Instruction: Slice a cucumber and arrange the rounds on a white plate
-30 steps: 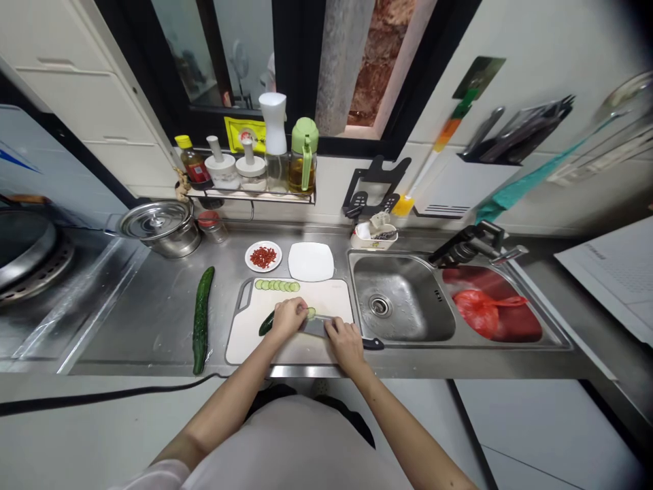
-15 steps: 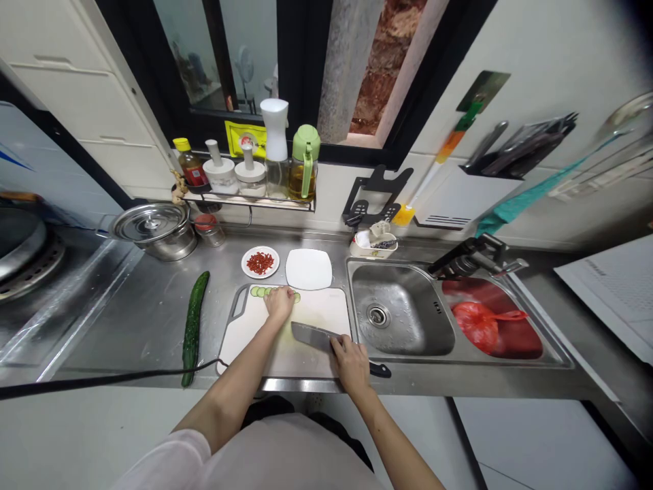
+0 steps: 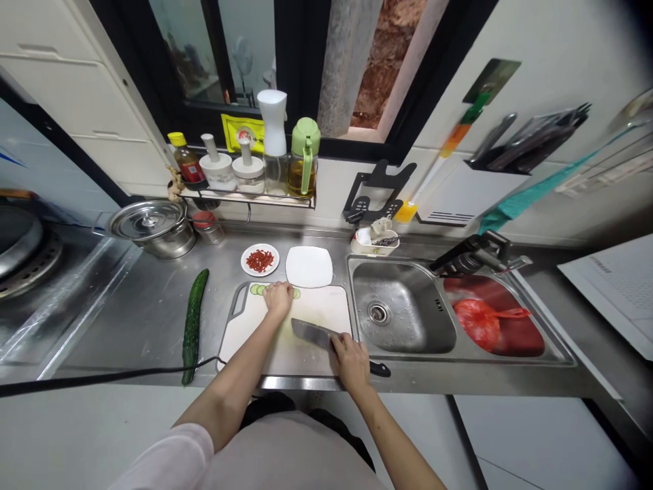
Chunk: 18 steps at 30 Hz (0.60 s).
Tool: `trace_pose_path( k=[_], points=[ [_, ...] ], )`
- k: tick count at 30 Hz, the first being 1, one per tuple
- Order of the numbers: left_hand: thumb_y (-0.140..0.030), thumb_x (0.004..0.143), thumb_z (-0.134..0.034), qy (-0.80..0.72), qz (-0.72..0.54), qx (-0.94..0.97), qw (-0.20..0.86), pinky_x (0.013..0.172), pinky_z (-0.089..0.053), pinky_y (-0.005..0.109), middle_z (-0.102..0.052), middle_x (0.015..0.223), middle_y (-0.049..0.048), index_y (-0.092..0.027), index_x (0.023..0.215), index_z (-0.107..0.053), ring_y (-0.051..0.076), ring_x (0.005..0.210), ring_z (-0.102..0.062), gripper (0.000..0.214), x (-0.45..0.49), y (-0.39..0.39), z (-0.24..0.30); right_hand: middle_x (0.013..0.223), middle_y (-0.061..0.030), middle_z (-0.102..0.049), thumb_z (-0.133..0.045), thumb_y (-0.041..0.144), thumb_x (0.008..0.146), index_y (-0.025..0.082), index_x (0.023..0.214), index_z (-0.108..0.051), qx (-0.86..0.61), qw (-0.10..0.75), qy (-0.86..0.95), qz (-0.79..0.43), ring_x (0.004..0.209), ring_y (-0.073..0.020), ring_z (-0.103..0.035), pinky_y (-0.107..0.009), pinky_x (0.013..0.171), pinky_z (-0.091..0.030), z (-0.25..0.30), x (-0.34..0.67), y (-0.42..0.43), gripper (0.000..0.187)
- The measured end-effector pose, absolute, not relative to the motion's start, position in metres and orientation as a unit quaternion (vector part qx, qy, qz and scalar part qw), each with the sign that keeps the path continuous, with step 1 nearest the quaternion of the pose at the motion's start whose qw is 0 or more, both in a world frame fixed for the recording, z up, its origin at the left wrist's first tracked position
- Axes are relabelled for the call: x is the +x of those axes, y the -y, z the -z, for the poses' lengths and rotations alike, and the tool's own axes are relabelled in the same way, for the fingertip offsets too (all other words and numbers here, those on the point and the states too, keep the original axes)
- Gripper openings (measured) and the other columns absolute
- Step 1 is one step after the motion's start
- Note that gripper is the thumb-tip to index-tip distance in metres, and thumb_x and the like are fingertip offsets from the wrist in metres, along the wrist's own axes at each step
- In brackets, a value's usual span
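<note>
My left hand (image 3: 278, 297) rests at the far edge of the white cutting board (image 3: 306, 314), fingers curled together over a row of cucumber slices (image 3: 256, 290). Slices show on both sides of the hand; what lies under it is hidden. My right hand (image 3: 352, 359) is closed on the black handle of a kitchen knife (image 3: 312, 333). The blade lies low over the middle of the board, pointing left. A whole cucumber (image 3: 192, 323) lies on the steel counter left of the board.
Behind the board sit a small plate of red chillies (image 3: 260, 260) and a white square plate (image 3: 309, 266). A double sink (image 3: 403, 313) lies to the right, with a red bag (image 3: 479, 323) in its far basin. A lidded pot (image 3: 150, 228) stands at left; a black cable (image 3: 102, 374) runs along the counter's front edge.
My left hand left the spot beside the knife and went to the slice row at the board's far edge. The knife drew back toward me and stopped cutting. The cut cucumber piece is out of sight.
</note>
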<state>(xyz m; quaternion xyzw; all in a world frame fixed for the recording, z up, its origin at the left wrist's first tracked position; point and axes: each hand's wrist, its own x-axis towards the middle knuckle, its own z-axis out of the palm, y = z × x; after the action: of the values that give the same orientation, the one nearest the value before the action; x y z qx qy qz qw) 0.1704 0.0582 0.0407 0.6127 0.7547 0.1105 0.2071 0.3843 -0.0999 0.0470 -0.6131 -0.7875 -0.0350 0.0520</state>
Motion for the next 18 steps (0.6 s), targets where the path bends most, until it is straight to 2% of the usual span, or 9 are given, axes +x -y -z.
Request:
trace_pose_path(
  k=[8, 13, 15, 18],
  points=[
    [-0.044, 0.087, -0.05, -0.759, -0.128, 0.593, 0.235, 0.092, -0.035, 0.041, -0.066, 0.109, 0.0068, -0.028, 0.107, -0.065, 0.027, 0.108, -0.055, 0.03, 0.132, -0.003, -0.056, 0.096, -0.0041, -0.06, -0.057, 0.018, 0.086, 0.022, 0.11, -0.064, -0.625, 0.067, 0.777, 0.03, 0.08, -0.0143, -0.052, -0.029, 0.072, -0.027, -0.051, 0.386, 0.097, 0.025],
    [-0.055, 0.074, -0.063, -0.752, -0.068, 0.604, 0.253, 0.093, -0.034, 0.042, -0.061, 0.117, 0.008, -0.03, 0.118, -0.057, 0.03, 0.113, -0.052, 0.051, 0.108, 0.039, -0.06, 0.097, -0.0033, -0.06, -0.057, 0.019, 0.086, 0.023, 0.11, -0.064, -0.631, 0.085, 0.771, 0.022, 0.079, -0.0143, -0.052, -0.028, 0.073, -0.029, -0.048, 0.386, 0.092, 0.026],
    [-0.05, 0.07, -0.068, -0.743, -0.043, 0.611, 0.27, 0.094, -0.033, 0.041, -0.061, 0.118, 0.0074, -0.03, 0.12, -0.054, 0.029, 0.113, -0.053, 0.055, 0.104, 0.047, -0.062, 0.098, -0.0032, -0.06, -0.056, 0.02, 0.086, 0.023, 0.11, -0.064, -0.632, 0.087, 0.77, 0.019, 0.078, -0.0143, -0.052, -0.028, 0.073, -0.029, -0.047, 0.384, 0.089, 0.025],
    [-0.033, 0.071, -0.067, -0.739, -0.031, 0.61, 0.283, 0.094, -0.033, 0.039, -0.062, 0.117, 0.0068, -0.029, 0.119, -0.053, 0.027, 0.111, -0.055, 0.051, 0.102, 0.051, -0.064, 0.097, -0.0032, -0.06, -0.055, 0.02, 0.086, 0.023, 0.11, -0.064, -0.628, 0.087, 0.773, 0.013, 0.076, -0.0142, -0.051, -0.028, 0.072, -0.029, -0.047, 0.38, 0.084, 0.027]
  ],
)
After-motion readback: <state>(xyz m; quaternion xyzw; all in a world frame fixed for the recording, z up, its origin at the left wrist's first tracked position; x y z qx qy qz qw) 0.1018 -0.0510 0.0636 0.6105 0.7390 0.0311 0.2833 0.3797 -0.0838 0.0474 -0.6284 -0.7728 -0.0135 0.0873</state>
